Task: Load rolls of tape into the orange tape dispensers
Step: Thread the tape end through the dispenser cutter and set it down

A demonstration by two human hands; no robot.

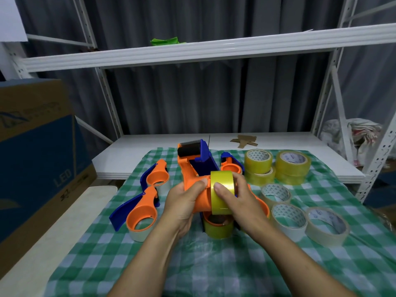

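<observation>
Mid-frame, my left hand (182, 202) grips orange dispenser (192, 174); right hand (237, 200) pinches yellow tape roll (221, 190) w/ thumb & fingers.

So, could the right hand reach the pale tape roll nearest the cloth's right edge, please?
Probably yes: nothing lies over the pale roll, though the right hand grips the yellow roll.
</observation>
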